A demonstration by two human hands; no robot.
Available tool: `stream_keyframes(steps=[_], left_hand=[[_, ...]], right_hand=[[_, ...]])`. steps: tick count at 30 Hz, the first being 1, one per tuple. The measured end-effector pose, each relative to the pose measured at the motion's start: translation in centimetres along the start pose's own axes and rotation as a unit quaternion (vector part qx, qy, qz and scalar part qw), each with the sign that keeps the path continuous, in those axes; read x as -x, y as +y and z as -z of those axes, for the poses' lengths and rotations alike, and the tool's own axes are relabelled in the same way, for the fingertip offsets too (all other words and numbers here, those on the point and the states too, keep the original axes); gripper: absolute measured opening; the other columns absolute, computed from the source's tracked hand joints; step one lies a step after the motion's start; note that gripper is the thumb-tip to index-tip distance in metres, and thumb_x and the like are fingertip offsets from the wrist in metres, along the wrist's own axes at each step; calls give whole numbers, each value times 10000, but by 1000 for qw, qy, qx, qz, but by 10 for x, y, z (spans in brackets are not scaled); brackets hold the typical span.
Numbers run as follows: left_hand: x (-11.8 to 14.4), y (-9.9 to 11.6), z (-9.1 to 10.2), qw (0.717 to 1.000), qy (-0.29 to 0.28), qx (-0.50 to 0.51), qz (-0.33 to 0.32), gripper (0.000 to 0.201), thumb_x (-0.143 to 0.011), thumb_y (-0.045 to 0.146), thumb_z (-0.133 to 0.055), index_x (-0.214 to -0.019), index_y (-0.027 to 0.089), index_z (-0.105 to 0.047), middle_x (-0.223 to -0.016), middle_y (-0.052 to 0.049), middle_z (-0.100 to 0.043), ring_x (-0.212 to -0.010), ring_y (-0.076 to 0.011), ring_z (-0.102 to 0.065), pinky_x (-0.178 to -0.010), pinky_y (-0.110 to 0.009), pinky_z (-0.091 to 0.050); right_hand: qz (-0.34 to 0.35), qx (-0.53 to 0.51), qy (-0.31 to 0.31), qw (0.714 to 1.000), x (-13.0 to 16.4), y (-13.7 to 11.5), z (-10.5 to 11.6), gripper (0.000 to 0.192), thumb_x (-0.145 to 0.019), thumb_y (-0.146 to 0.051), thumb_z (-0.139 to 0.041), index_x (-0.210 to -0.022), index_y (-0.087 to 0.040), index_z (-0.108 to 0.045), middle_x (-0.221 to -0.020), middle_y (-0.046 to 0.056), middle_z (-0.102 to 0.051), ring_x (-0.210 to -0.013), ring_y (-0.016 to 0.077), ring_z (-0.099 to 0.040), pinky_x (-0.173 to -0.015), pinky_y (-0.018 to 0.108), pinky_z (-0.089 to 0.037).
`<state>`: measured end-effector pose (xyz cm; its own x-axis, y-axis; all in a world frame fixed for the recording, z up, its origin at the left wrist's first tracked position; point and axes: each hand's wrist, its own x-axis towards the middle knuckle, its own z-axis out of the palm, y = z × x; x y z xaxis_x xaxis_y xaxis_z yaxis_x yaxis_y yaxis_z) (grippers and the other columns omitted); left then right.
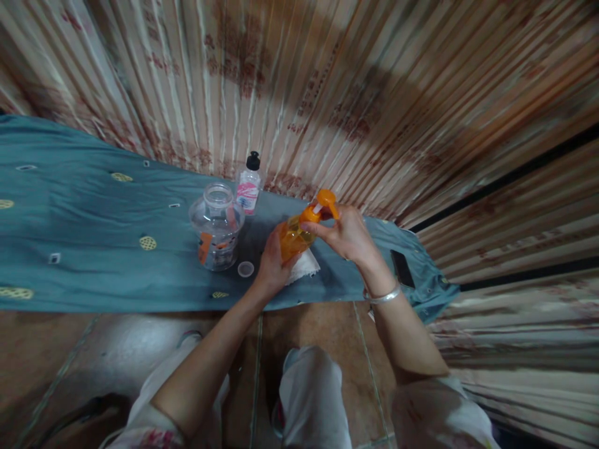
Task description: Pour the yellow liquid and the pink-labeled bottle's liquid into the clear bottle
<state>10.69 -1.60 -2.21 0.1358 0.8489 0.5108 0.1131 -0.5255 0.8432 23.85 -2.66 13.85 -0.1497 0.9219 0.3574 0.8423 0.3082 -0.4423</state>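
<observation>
An orange pump bottle (296, 238) is tilted above the table, its body see-through amber and its pump head (326, 201) at the upper right. My left hand (272, 263) wraps around the lower part of the body. At the bottle's neck, my right hand (340, 232) grips the orange collar with thumb and fingers; some of those fingers are hidden behind it. Beneath the bottle lies a white tissue or wipe (305, 267), partly covered by my left hand.
To the left stands a clear plastic jar (216, 224) with an open-looking neck. Behind it is a small bottle with a black cap (248, 190). A small round lid (246, 269) lies near the jar, and a phone (402, 268) at the right. A pleated curtain (281, 93) borders the cloth-covered table (93, 249).
</observation>
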Motion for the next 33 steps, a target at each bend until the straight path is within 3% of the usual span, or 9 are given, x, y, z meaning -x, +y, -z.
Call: stream_keyframes(steps=[9,14,22,25,27,30,33], left_hand=[[-1,-2,-1,1000,9,-20,-1,689,-814,387,-632,-1386,185,-306,-1347,-175,-492,-1252,-301,-486,-1038,-495,-399],[-1,-1,-1,1000,14,-9,-14,690,-810,356,-642,-1388,174,-312,-1330,-174,-500,-1240,-314,-491,-1029,-512,-402],[0,-4,-1,999,18,-21,-28,684,-824,355,-631,-1393,171,-299,-1343,-187,-488,-1255,-313,-481,-1041,-513,-387],[1,-5,-1,999,14,-30,-36,684,-837,368,-614,-1398,173,-275,-1351,-197,-480,-1263,-314,-475,-1039,-519,-385],[1,-4,-1,999,10,-31,-31,690,-838,373,-615,-1397,164,-270,-1349,-208,-479,-1266,-317,-471,-1036,-520,-385],[1,-2,0,999,6,-24,-24,683,-839,380,-617,-1388,155,-279,-1346,-213,-479,-1261,-319,-473,-1030,-517,-391],[1,-1,0,1000,1,-18,-24,680,-839,389,-617,-1386,162,-282,-1342,-204,-482,-1251,-317,-481,-1018,-512,-406]], right_hand=[[-43,87,35,995,-3,-9,-8,321,-746,-477,-664,-702,-160,-661,-696,50,-637,-657,184,-578,-649,311,-428],[-69,145,99,982,2,-12,-23,386,-792,-542,-587,-699,-172,-647,-711,78,-632,-744,225,-590,-682,331,-431],[-45,237,177,954,4,-9,-42,431,-807,-577,-561,-678,-171,-625,-722,112,-633,-775,240,-579,-745,364,-443],[-38,191,177,965,8,-7,-39,409,-802,-567,-577,-749,-166,-635,-769,113,-641,-830,254,-580,-792,388,-448],[-34,115,158,980,11,-4,-35,390,-784,-538,-614,-897,-166,-642,-859,99,-658,-883,252,-588,-814,386,-453],[-23,-49,87,995,13,3,-28,443,-777,-478,-642,-1121,-203,-585,-993,58,-674,-916,217,-613,-816,348,-472],[2,-164,29,986,12,14,-27,342,-810,-420,-613,-1088,-221,-608,-1002,31,-685,-925,189,-628,-850,325,-474]])
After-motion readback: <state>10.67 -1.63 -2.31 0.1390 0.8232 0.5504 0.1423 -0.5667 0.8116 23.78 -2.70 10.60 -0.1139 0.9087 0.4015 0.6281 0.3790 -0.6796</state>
